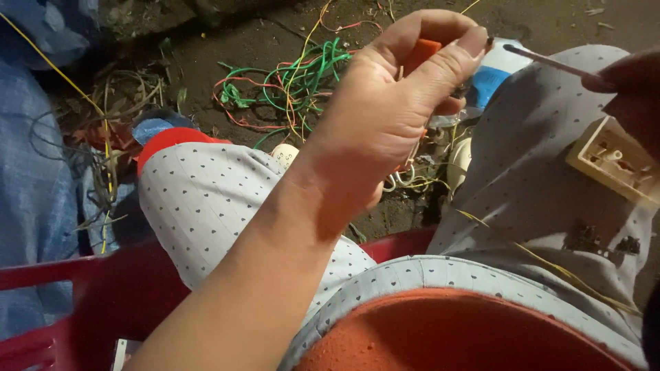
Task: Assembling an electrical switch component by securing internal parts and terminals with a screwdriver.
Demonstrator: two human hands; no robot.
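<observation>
Head view: left hand (385, 117) pinches a small orange plastic piece (422, 52) between thumb and fingers, above the knees. Right hand (629, 82) pinches a thin grey wire (543, 60); cream plastic socket box (612, 161) rests on the right thigh.

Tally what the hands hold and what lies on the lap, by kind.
Orange piece, pinched in the left hand: 1
Thin rod, held by the right hand: 1
Cream switch box on the right thigh: 1
Small dark parts on the same thigh: about 2, blurred
Total: about 5
</observation>
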